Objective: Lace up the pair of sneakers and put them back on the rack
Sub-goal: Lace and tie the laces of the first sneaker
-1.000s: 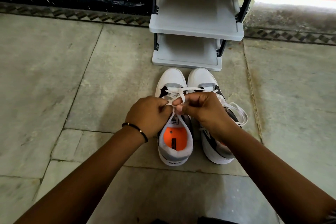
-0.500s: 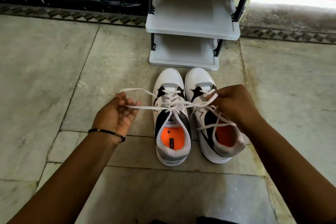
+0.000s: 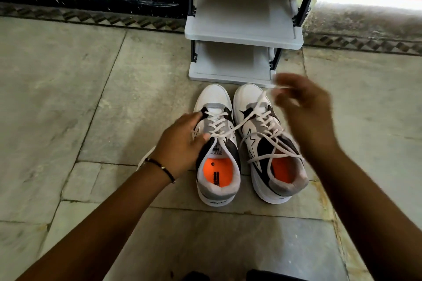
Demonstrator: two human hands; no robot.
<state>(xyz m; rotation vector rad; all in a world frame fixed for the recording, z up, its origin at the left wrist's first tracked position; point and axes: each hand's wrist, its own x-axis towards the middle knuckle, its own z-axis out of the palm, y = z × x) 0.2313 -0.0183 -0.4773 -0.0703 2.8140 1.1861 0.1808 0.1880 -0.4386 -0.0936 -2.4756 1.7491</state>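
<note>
Item: white/grey/black sneakers w/ orange insoles, side by side on stone floor just before grey plastic rack (image 3: 243, 36); L sneaker (image 3: 217, 143) knot-tying underway, left hand (image 3: 182, 143) fingers pressing crossed white lace (image 3: 228, 131), right hand (image 3: 303, 107) blurred, seemingly pinching lace end; next prob. needed: form loops; R sneaker (image 3: 271, 143) laces loose.

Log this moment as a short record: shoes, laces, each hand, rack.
shoes: left sneaker and right sneaker side by side on the floor, toes toward the rack
laces: left sneaker's lace stretches across to the right hand; right sneaker's laces lie loose
left hand: rests on the left sneaker's lacing
right hand: blurred, raised, pinching the lace end
rack: visible shelves hold no shoes
</note>
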